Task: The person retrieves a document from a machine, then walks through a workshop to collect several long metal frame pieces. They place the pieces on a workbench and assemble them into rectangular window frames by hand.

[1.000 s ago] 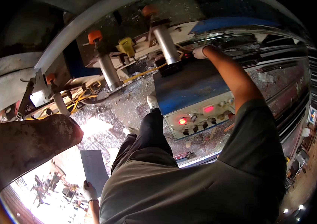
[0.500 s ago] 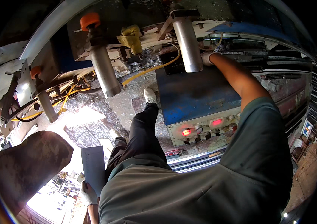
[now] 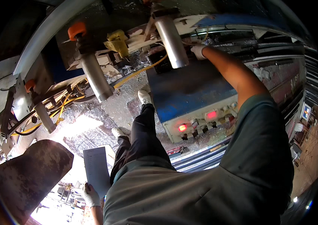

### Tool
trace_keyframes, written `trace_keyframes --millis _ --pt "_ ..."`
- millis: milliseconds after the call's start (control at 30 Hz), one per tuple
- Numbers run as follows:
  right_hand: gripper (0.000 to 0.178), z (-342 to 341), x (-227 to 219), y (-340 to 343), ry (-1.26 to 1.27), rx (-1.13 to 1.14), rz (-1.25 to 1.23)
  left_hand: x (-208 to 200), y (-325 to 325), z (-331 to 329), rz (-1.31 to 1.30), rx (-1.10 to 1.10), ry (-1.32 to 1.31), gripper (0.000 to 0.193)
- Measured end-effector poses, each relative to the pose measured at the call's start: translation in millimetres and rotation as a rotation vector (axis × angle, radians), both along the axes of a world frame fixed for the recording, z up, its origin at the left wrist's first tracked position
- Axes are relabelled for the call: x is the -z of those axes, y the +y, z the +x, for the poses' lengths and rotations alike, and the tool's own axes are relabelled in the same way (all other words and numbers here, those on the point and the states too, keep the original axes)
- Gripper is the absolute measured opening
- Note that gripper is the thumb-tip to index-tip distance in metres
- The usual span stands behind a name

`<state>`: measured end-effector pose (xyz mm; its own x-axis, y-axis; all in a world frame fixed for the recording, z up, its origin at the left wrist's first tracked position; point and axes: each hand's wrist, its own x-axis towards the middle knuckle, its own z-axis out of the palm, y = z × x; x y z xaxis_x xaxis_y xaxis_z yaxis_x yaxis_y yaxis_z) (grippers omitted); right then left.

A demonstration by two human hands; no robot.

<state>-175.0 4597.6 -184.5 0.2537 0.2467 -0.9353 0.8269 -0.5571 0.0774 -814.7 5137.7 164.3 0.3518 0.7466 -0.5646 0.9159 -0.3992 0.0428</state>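
At the lower left, my left hand (image 3: pixel 91 195), in a white glove, holds a stiff grey-white rectangular sheet (image 3: pixel 97 168) by its lower edge. Faint marks run along the sheet's left side. My right arm stretches forward over a blue-topped control box (image 3: pixel 196 90). The gloved right hand (image 3: pixel 199 51) is beyond the box's far edge, close to the lower end of a silver metal cylinder (image 3: pixel 172 43). Its fingers are turned away from view, so what it touches is hidden. Two red lights, a left one (image 3: pixel 182 128) and a right one (image 3: pixel 212 114), glow on the box's front panel.
Two more silver cylinders, one central (image 3: pixel 96 77) and one smaller (image 3: pixel 44 117), hang from the machine frame under orange knobs. A yellow hose (image 3: pixel 140 72) crosses above the littered floor. A rusty plate (image 3: pixel 35 176) juts in at left. Dark long bars (image 3: pixel 279 52) are stacked at right.
The whole view has shifted, with machine and box now further left. My left hand still holds the sheet, which shows more of its face. My right hand stays beyond the box.
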Motion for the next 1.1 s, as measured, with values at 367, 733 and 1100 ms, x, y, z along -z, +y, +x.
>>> trace_keyframes --millis 367,733,1100 --pt "0.042 -39 -212 -2 -0.046 0.149 -0.016 37 57 -44 -0.135 0.004 -0.065 0.034" --pt "0.027 -270 -397 -38 -0.51 0.964 0.775 37 65 10 -0.216 0.361 -0.577 0.017" --pt "0.022 -666 -367 46 -0.87 1.901 1.443 -28 -7 27 -1.046 0.228 -0.967 0.03"
